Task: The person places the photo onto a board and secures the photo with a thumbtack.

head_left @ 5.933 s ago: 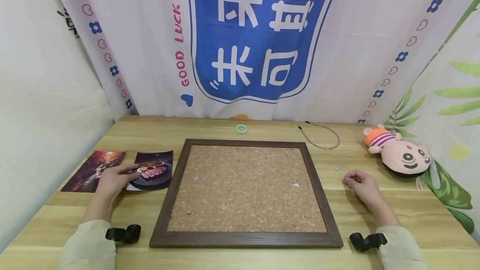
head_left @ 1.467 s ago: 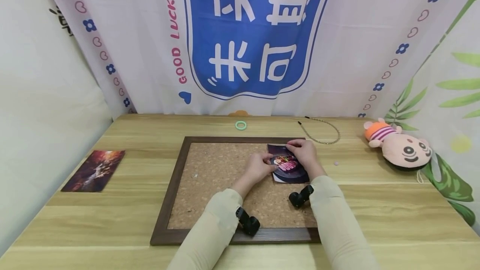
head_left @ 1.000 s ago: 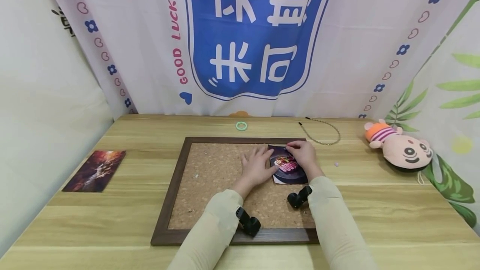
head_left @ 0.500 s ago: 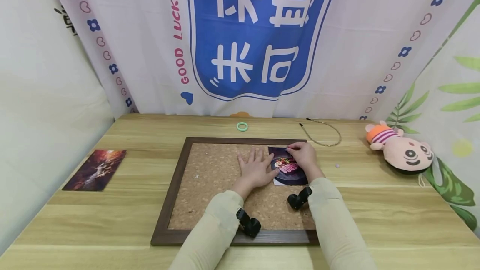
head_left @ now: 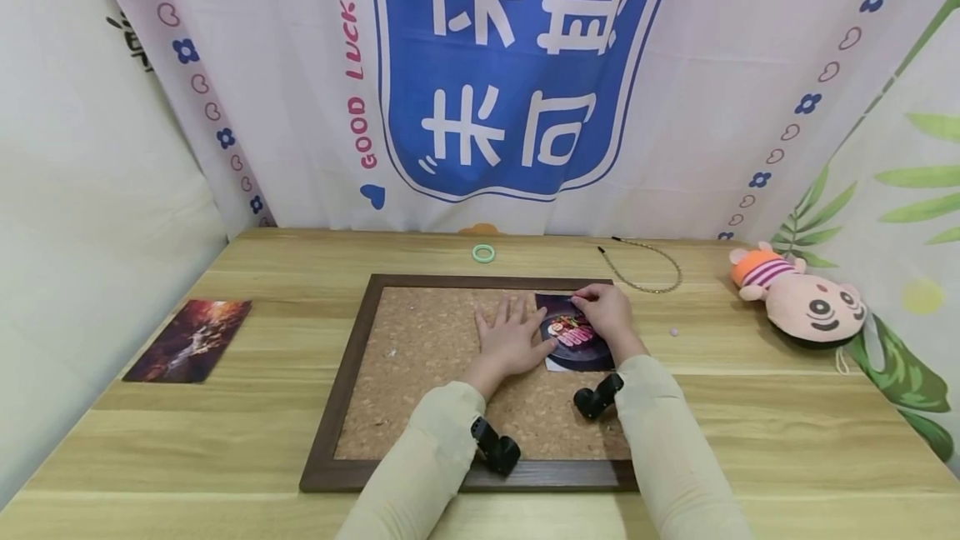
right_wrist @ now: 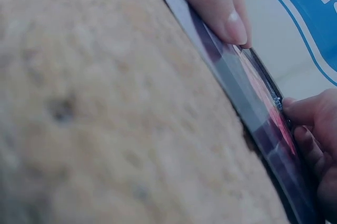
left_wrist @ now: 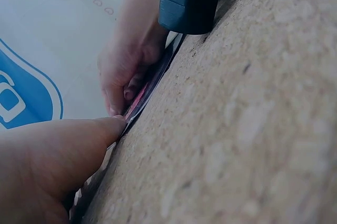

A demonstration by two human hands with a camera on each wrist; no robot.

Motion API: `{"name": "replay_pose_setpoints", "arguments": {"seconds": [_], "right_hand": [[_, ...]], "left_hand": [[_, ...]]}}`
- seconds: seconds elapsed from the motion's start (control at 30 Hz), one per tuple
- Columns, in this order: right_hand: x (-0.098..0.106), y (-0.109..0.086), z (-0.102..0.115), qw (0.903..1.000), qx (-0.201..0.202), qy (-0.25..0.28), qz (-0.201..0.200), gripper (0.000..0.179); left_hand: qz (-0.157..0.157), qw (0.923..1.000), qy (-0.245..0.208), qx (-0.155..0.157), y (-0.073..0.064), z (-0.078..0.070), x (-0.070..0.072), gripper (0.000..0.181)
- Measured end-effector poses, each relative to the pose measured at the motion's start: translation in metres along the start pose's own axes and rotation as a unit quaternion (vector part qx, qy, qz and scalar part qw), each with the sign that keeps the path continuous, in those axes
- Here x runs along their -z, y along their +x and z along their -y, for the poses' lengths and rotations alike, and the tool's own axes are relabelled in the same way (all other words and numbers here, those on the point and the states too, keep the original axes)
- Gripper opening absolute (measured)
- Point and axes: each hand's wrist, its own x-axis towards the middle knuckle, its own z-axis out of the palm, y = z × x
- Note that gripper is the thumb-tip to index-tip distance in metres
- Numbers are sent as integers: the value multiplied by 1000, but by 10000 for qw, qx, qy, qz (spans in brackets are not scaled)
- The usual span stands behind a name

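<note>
A food photo (head_left: 573,352) lies at the upper right of the cork board (head_left: 420,373), which has a dark brown frame. My left hand (head_left: 510,344) rests on the cork with fingers spread, its thumb on the photo's left edge. At the photo's top edge, my right hand (head_left: 609,315) has curled fingers and pinches a tiny thumbtack against the print; the fingers mostly cover it. The right wrist view shows a small shiny spot, apparently the thumbtack (right_wrist: 277,103), at a fingertip. In the left wrist view, the photo (left_wrist: 150,87) runs edge-on between both hands.
A second photo (head_left: 187,342) lies on the table at left. Behind the board are a green ring (head_left: 483,253) and a thin beaded band (head_left: 660,287). To the right sit a small lilac disc (head_left: 673,332) and a plush doll (head_left: 798,298).
The food photo came from the table's left onto the board's upper right, and both hands moved there. Since 1.5 s ago, my left fingers have let go and spread flat; my right hand stays put.
</note>
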Motion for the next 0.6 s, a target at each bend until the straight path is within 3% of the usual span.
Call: {"name": "replay_pose_setpoints", "arguments": {"seconds": [0.6], "right_hand": [[0,1,2,9993,-287,-19,241,11]], "left_hand": [[-61,10000,-9,14,0,1,0,59]]}}
